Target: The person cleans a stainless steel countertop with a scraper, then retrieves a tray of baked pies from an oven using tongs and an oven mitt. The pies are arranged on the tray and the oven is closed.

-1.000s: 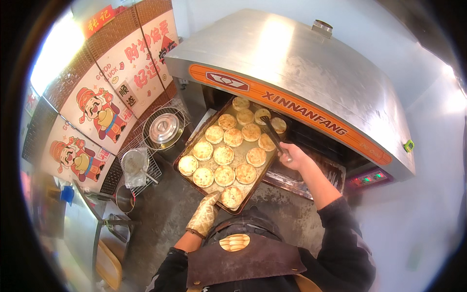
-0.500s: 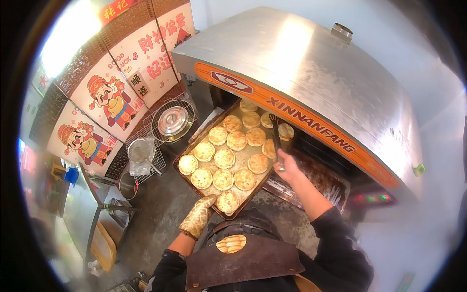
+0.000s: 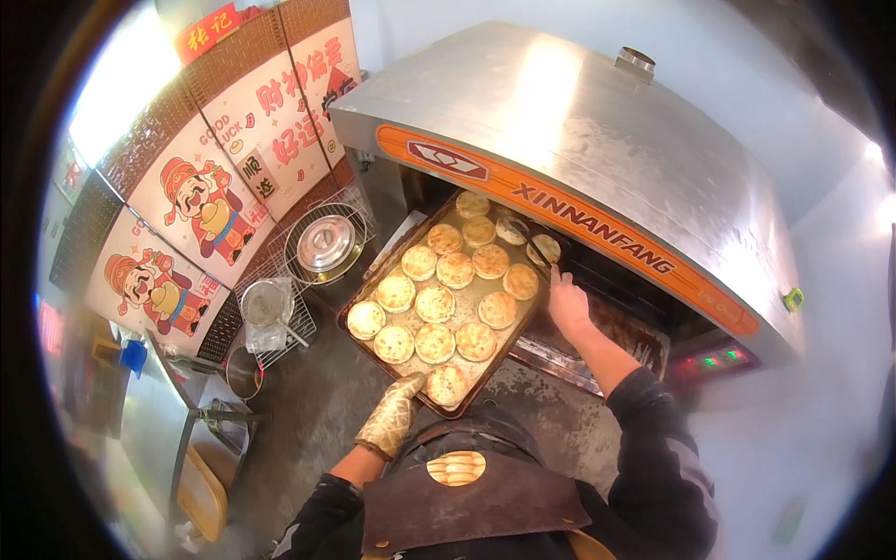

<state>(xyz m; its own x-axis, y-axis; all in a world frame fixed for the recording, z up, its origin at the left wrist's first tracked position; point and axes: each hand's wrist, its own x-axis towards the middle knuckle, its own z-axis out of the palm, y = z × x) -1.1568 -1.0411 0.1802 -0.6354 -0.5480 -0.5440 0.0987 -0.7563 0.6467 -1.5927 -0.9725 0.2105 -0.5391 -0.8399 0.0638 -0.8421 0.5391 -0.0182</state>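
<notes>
A dark baking tray (image 3: 469,304) holding several round, browned flatbreads (image 3: 435,303) sticks partway out of the oven mouth. My left hand (image 3: 390,420), in a gold patterned oven mitt, grips the tray's near edge beside the closest flatbread. My right hand (image 3: 568,308) is bare and closed round the handle of a dark spatula (image 3: 540,248). The spatula reaches over the tray's far right corner, among the flatbreads by the oven opening. Its head is thin and hard to make out there.
The steel oven (image 3: 579,121) with an orange front band stands over the tray's far end. To the left are a lidded pot (image 3: 326,245), a wire rack (image 3: 297,327) with a strainer-like pan (image 3: 266,303), and a metal table (image 3: 159,420). A decorated folding screen (image 3: 201,201) stands behind.
My right hand has shifted slightly right and up, and the spatula has swung to a more slanted angle. The flatbread near it at the right lies more uncovered. My left mitt stays on the tray.
</notes>
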